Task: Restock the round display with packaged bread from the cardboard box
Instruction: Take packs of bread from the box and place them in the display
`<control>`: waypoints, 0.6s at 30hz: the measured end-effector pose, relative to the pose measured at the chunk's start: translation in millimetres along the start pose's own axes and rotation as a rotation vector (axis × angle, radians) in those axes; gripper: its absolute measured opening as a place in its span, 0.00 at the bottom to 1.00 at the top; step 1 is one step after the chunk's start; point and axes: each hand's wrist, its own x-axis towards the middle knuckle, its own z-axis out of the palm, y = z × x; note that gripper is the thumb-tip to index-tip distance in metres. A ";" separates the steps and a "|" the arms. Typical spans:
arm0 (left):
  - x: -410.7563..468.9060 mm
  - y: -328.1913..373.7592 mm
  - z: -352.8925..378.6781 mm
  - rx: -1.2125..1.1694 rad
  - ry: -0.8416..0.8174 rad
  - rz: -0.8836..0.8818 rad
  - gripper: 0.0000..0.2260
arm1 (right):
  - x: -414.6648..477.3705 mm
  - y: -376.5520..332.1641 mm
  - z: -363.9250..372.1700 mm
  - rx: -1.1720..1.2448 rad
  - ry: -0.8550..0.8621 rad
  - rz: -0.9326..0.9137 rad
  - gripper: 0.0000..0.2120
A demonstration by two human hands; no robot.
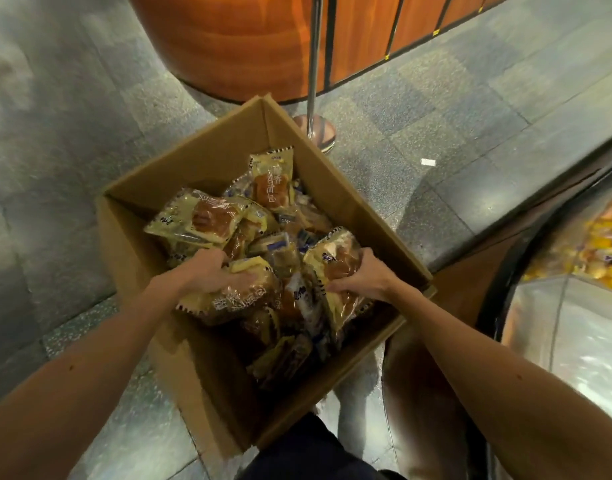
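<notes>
Head view, looking down. The cardboard box (193, 161) stands open on the tiled floor (55, 133) directly in front of you, its flaps out of the way, so both arms can reach in from above. It is still well filled with packaged bread (207, 216), yellow wrappers lying loose and crosswise in a heap. The round display (505, 268) sits just beside the box on your right, probably placed so that each transfer is a short swing. Its contents are too blurred to identify, though the yellow suggests similar packets.

Your left hand (211, 271) lies on top of the near left packet (228, 303), fingers curled down over its far edge in a gripping hold. Your right hand (360, 277) clasps the near right packet (332, 254), thumb and fingers wrapped round one end, the wrapper bunched under them. Both packets are still inside the box and in contact with their neighbours. One packet per hand points to a paired pick.

Beyond the box stand a metal post (313, 64) and a curved wooden counter (245, 46), neither involved.
</notes>
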 end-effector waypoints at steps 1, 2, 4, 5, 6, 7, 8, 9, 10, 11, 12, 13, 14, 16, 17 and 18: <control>-6.9 7.0 -3.6 -0.038 0.002 0.007 0.31 | -5.9 0.8 -5.1 0.045 0.015 -0.002 0.56; -12.0 14.4 -7.0 -0.105 -0.003 0.036 0.32 | -11.2 2.6 -10.4 0.105 0.025 -0.005 0.53; -20.2 28.7 -11.6 -0.237 -0.020 0.088 0.38 | -32.8 6.4 -23.0 0.229 0.049 -0.035 0.52; -25.7 41.3 -12.9 -0.295 -0.026 0.108 0.37 | -42.2 9.6 -28.3 0.287 0.062 -0.055 0.51; -30.3 53.2 -14.0 -0.340 -0.012 0.131 0.32 | -53.8 12.8 -34.4 0.323 0.090 -0.077 0.47; -37.1 69.7 -12.5 -0.371 0.006 0.160 0.26 | -66.2 15.5 -40.6 0.344 0.133 -0.090 0.42; -44.3 86.9 -11.2 -0.393 0.033 0.180 0.24 | -80.6 17.8 -46.9 0.348 0.181 -0.103 0.43; -51.1 105.1 -8.7 -0.426 0.045 0.211 0.27 | -93.1 23.7 -52.9 0.375 0.222 -0.137 0.50; -61.7 124.8 -5.6 -0.458 0.041 0.257 0.26 | -108.6 30.0 -59.0 0.421 0.257 -0.137 0.57; -72.8 143.5 -1.1 -0.482 0.018 0.319 0.25 | -127.8 35.3 -65.1 0.471 0.292 -0.136 0.60; -81.7 161.2 5.0 -0.516 -0.010 0.361 0.27 | -148.8 42.9 -70.6 0.511 0.324 -0.144 0.58; -89.7 178.6 12.3 -0.534 -0.038 0.381 0.30 | -169.2 53.3 -76.0 0.561 0.360 -0.148 0.54; -102.5 198.4 21.7 -0.557 -0.069 0.403 0.31 | -193.4 62.0 -79.5 0.616 0.403 -0.161 0.50; -125.8 234.3 44.5 -0.664 -0.175 0.472 0.23 | -237.6 85.8 -87.4 0.723 0.461 -0.173 0.47; -137.2 250.6 60.8 -0.703 -0.275 0.502 0.22 | -261.0 99.2 -89.9 0.802 0.481 -0.214 0.41; -146.3 265.6 77.2 -0.736 -0.349 0.514 0.23 | -286.3 112.1 -90.7 0.887 0.502 -0.267 0.31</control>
